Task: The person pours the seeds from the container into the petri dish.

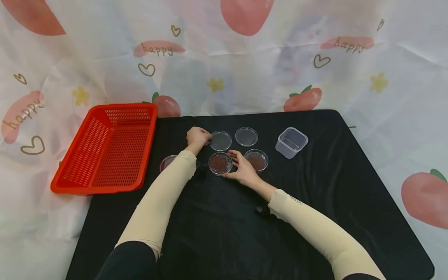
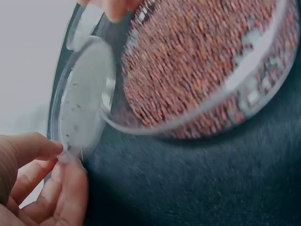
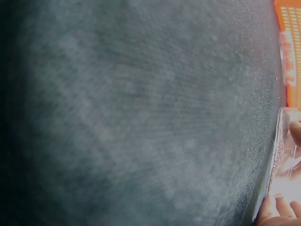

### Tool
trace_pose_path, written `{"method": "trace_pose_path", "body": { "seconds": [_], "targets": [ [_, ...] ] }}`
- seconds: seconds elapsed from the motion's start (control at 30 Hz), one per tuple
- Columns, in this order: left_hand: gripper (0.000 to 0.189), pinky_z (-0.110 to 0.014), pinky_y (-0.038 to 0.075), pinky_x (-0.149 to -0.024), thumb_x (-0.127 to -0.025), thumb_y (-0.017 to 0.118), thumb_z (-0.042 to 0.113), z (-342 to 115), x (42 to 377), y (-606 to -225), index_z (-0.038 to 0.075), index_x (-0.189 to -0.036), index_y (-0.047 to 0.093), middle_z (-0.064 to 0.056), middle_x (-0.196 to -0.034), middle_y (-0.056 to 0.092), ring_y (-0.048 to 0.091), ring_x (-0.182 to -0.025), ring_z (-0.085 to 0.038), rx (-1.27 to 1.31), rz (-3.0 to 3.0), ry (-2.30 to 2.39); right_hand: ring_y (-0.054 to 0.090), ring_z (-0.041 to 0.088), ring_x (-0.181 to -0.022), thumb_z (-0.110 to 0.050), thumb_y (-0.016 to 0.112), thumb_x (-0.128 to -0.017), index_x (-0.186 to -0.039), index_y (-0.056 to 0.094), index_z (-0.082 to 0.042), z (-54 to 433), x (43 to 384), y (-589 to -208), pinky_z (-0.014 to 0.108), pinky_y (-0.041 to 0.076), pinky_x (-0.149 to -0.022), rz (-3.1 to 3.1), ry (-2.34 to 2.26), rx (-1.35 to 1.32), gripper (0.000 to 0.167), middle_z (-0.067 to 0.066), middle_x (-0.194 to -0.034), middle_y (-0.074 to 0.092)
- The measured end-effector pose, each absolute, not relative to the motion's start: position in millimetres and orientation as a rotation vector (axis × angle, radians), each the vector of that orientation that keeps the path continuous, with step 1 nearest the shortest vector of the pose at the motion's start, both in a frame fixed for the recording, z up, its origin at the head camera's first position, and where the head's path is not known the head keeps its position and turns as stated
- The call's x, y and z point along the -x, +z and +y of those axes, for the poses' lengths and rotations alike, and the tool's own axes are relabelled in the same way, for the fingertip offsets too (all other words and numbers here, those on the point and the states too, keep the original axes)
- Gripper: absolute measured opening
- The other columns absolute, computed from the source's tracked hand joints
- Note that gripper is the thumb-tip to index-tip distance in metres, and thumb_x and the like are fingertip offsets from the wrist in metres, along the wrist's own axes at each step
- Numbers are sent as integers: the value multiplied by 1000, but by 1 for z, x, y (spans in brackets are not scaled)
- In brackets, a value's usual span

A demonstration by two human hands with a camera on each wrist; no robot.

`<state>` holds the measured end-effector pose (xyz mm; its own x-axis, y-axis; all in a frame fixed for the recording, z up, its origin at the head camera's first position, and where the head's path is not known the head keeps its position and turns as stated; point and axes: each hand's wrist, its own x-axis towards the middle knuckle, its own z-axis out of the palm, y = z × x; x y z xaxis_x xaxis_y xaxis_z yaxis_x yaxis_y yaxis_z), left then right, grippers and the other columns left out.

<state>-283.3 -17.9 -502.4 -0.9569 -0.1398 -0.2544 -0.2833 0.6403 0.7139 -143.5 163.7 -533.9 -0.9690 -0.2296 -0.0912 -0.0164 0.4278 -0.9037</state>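
Note:
My left hand (image 1: 198,138) pinches the near-left edge of a clear, round petri dish lid (image 1: 220,140). In the left wrist view a few dark specks dot that lid (image 2: 82,108). My right hand (image 1: 245,170) holds the right side of a petri dish (image 1: 229,163), thumb at its near rim and fingers at its far rim. Reddish-brown seeds (image 2: 188,56) cover much of that dish's bottom. Just beyond the right hand is a second petri dish (image 1: 258,153) with similar seeds. Only the right hand's fingertips (image 3: 277,209) show in the right wrist view.
Another clear lid (image 1: 246,137) lies at the back, and a clear plastic box (image 1: 292,142) stands farther right. Partly behind the left sleeve is another round dish (image 1: 167,161). A red basket (image 1: 148,151) occupies the left edge of the black-covered table (image 1: 224,225).

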Motion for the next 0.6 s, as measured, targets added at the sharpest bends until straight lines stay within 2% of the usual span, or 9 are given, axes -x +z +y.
{"method": "trace_pose_path", "body": {
  "seconds": [0.07, 0.13, 0.27, 0.43, 0.6],
  "targets": [
    [11, -26, 48, -53, -91, 76, 20, -19, 284, -500, 13, -92, 84, -2, -73, 73, 62, -55, -11, 365, 2660, 1219, 42, 34, -148, -9, 87, -83, -159, 30, -4, 164, 144, -534, 45, 38, -121, 2478, -1567, 219, 95, 20, -158, 42],
    [12, -25, 55, -55, -90, 76, 18, -22, 285, -499, 10, -94, 83, -4, -79, 75, 68, -60, -13, 382, 2564, 1322, 42, 34, -148, -8, 88, -82, -158, 30, -3, 164, 144, -534, 45, 38, -121, 2476, -1576, 213, 96, 21, -158, 43],
    [19, -29, 64, -74, -91, 74, 7, -41, 284, -499, -1, -108, 78, -14, -98, 76, 78, -81, -20, 469, 2104, 1725, 43, 35, -147, -6, 88, -80, -158, 31, -2, 163, 145, -534, 45, 38, -121, 2469, -1604, 209, 96, 21, -156, 44],
    [33, -30, 59, -95, -98, 69, 3, -69, 278, -503, -4, -130, 68, -16, -115, 72, 75, -104, -22, 587, 1530, 2001, 45, 34, -146, -5, 89, -80, -158, 29, -1, 164, 145, -535, 44, 39, -120, 2466, -1619, 206, 98, 21, -157, 45],
    [45, -31, 54, -101, -101, 64, 4, -89, 269, -508, 1, -145, 58, -14, -121, 70, 72, -108, -22, 580, 1270, 2088, 46, 34, -146, -1, 88, -80, -160, 24, -1, 164, 146, -537, 42, 39, -121, 2452, -1661, 172, 102, 21, -157, 45]
  ]
}}
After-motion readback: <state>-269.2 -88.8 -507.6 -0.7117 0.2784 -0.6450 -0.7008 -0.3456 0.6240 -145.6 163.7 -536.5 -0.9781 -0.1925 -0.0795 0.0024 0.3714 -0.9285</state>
